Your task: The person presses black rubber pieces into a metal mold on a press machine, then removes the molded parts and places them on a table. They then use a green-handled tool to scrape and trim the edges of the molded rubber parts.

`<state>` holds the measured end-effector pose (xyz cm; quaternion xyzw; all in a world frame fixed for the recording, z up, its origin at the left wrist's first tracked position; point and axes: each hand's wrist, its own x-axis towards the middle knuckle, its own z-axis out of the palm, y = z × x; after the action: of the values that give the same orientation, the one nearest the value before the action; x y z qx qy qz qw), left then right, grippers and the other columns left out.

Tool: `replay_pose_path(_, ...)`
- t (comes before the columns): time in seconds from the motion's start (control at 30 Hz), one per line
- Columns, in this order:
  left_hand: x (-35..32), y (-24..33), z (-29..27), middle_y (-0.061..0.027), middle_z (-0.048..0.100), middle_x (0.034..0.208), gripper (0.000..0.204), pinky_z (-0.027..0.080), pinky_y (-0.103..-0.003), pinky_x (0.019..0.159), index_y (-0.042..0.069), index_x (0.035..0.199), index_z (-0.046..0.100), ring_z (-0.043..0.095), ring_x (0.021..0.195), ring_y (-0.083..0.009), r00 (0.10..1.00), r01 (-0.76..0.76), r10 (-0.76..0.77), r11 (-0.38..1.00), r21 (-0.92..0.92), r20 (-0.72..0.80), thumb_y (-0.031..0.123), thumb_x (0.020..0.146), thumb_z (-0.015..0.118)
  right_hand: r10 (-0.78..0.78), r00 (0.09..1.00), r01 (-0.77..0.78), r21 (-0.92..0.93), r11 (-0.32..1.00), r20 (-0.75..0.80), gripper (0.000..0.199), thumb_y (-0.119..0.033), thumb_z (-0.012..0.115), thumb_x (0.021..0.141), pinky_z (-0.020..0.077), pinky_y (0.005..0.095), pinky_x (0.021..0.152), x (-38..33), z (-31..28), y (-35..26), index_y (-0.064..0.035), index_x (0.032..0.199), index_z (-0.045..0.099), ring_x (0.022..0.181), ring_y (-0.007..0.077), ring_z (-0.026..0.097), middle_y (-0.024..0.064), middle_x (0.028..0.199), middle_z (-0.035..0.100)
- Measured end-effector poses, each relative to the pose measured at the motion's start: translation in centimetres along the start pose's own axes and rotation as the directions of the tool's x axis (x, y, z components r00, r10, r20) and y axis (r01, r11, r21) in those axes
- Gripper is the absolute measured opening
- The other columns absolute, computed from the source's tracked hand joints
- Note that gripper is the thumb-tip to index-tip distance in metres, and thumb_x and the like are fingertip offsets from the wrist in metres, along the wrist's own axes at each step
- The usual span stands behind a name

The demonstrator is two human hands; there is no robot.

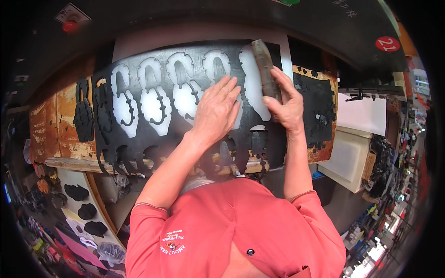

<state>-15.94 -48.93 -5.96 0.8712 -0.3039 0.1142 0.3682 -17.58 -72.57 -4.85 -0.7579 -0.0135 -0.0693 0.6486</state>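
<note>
A black sheet (185,136) lies over a pale board on the bench, with a row of shoe-shaped cutouts showing white through it. My left hand (215,106) rests palm down on the sheet, fingers stretched out and close together, over the cutouts right of the middle. My right hand (288,105) grips a narrow, upright cutting die (263,62) between thumb and fingers. The die stands on edge at the right side of the rightmost long white opening (251,78); its lower end is partly hidden by my hand.
A dark machine beam (222,21) spans the far side, with a red button (69,26) at its left. Black cut pieces (84,111) are stacked on the worn wooden bench (44,125). More black sheet (317,109) lies at the right, near a white box (345,155).
</note>
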Motion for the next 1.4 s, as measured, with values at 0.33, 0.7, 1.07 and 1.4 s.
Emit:
replay_pose_path(0.33, 3.5, 5.0, 3.6, -0.0225, 0.074, 0.114, 0.061, 0.059, -0.041, 0.080, -0.007, 0.135, 0.065, 0.073, 0.086, -0.0281, 0.943, 0.314, -0.211, 0.820, -0.479, 0.256, 0.033, 0.092, 0.082, 0.257, 0.962, -0.187, 0.459, 0.869, -0.095, 0.071, -0.011, 0.077, 0.089, 0.0515, 0.0287, 0.102, -0.6, -1.0, 0.1, 0.0084, 0.151, 0.051, 0.117, 0.0157, 0.066, 0.0119, 0.134, 0.067)
replay_pose_path(0.7, 1.4, 3.0, 1.4, -0.0184, 0.073, 0.085, 0.015, 0.055, -0.038, 0.068, -0.003, 0.108, 0.073, 0.071, 0.073, -0.0264, 0.896, 0.416, -0.427, 0.706, -0.573, 0.123, 0.010, 0.102, 0.066, 0.208, 0.972, -0.114, 0.545, 0.831, -0.114, 0.073, -0.014, 0.079, 0.088, 0.0529, 0.0297, 0.102, -0.4, -0.6, 0.1, 0.0094, 0.151, 0.050, 0.113, 0.0164, 0.068, 0.0140, 0.130, 0.069)
replay_pose_path(1.07, -5.7, 0.4, -15.1, -0.0040, 0.074, 0.092, 0.021, 0.054, -0.024, 0.058, -0.003, 0.119, 0.073, 0.069, 0.071, -0.0106, 0.680, 0.656, -0.732, 0.580, -0.483, 0.044, 0.010, 0.107, 0.061, 0.075, 0.991, -0.056, 0.162, 0.985, -0.114, 0.073, -0.010, 0.083, 0.081, 0.0425, 0.0355, 0.117, -0.2, 0.6, 0.5, 0.0051, 0.147, 0.056, 0.138, 0.0234, 0.056, 0.0144, 0.148, 0.060)
replay_pose_path(1.4, 9.1, 7.6, -23.8, -0.0083, 0.076, 0.103, 0.024, 0.058, -0.025, 0.063, -0.005, 0.126, 0.072, 0.069, 0.075, -0.0103, 0.977, 0.154, -0.214, 0.759, -0.632, -0.019, 0.000, 0.105, 0.061, -0.169, 0.986, 0.132, -0.633, 0.763, 0.001, 0.075, -0.027, 0.083, 0.067, 0.0456, 0.0502, 0.114, 0.3, 4.4, -2.5, 0.0001, 0.135, 0.068, 0.133, 0.0476, 0.053, 0.0298, 0.152, 0.051)
